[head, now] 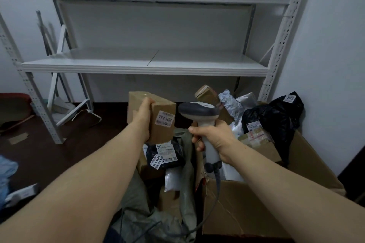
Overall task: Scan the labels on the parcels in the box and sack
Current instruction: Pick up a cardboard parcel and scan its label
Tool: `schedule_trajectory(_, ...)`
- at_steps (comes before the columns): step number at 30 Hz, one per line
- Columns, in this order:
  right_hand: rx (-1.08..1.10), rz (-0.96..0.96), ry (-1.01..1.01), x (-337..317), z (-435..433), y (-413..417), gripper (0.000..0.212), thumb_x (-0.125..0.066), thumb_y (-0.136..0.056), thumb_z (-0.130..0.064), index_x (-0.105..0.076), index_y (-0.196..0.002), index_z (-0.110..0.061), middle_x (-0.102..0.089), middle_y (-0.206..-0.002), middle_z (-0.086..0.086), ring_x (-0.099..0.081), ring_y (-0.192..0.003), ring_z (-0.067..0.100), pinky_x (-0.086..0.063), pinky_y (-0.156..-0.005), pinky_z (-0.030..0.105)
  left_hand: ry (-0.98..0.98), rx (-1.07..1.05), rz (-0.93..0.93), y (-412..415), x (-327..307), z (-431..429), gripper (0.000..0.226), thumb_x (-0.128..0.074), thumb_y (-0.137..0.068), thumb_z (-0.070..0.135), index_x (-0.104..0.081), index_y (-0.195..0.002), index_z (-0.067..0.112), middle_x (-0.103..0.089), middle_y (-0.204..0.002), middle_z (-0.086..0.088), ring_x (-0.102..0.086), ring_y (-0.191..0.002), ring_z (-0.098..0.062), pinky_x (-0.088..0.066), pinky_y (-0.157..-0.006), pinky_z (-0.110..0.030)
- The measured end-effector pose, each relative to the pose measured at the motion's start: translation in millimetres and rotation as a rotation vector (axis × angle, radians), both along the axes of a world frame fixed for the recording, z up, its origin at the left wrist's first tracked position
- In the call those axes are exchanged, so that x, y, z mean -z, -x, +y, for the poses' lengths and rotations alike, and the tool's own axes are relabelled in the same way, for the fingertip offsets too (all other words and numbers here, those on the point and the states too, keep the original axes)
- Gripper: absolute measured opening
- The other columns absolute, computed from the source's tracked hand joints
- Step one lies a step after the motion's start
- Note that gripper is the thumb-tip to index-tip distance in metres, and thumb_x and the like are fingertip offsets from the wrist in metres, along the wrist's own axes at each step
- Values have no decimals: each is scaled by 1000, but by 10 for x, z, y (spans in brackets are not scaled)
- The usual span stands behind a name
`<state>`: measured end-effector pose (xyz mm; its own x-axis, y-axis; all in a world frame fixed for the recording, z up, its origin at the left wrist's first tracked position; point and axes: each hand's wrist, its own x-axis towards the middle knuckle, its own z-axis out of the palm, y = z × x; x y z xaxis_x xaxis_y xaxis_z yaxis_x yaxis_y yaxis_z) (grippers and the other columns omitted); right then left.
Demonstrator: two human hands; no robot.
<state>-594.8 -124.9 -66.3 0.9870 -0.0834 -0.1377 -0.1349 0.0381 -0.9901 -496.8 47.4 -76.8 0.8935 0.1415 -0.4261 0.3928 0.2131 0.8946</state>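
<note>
Parcel (162, 124) tight in left hand (142, 118), scanner (199, 111) tight in right hand (215, 136), before white shelving (146, 66).

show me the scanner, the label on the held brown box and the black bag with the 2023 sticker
scanner (198, 112): head view, on its dark grey head.
box label (165, 118): head view, middle of the white sticker on the brown box (162, 134).
black bag (276, 118): head view, on its crinkled front.

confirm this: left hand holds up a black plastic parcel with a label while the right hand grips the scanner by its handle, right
Not quite. The head view shows the left hand holding up a brown cardboard parcel with a label, not a black plastic one. The right hand does grip the scanner by its handle.
</note>
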Motion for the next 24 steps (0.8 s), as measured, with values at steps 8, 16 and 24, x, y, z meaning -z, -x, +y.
schedule_trajectory(8,140,198,-56,469,-46,-338,11,-70,-83,-5,-61,-82,3,-59,-58,15,-46,-38,16,-43,-43,26,-608,77,52,-108,618,46,98,-56,-67,68,-20,-148,28,-24,-143,-11,-27,-129,-37,-34,-102,-54)
schedule_trajectory(16,228,377,-133,874,-143,-733,17,-68,-84,-2,-58,-71,2,-59,-55,10,-48,-35,11,-50,-53,30,-930,269,25,-426,1155,-77,92,-57,-77,63,-15,-151,28,-3,-156,-14,0,-142,-37,-19,-112,-56)
schedule_trajectory(24,188,523,-146,1160,-115,-1031,29,-67,-86,-4,-52,-110,1,-59,-88,21,-66,-74,30,-59,-64,38,-1205,579,30,-551,1433,-212,90,-54,-76,73,-10,-148,44,14,-158,-7,14,-144,-34,-9,-110,-62)
